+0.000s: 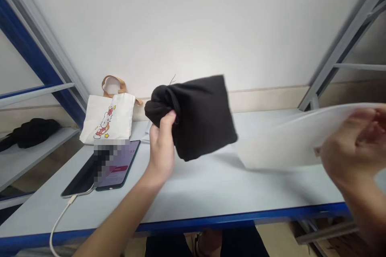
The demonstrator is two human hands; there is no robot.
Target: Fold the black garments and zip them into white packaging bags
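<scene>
My left hand (161,144) is raised over the middle of the table and grips a folded black cloth (199,116), holding it up off the surface. My right hand (356,144), blurred at the right edge, is closed on the near end of a white plastic bag (286,140) that stretches leftward above the table toward the black cloth.
The grey table (196,196) has a blue front edge. At the back left stands a white tote bag (108,118) with a cartoon cat. Two phones (102,168) lie in front of it, one on a white cable (60,221). Dark cloth (30,132) lies on a side shelf at left.
</scene>
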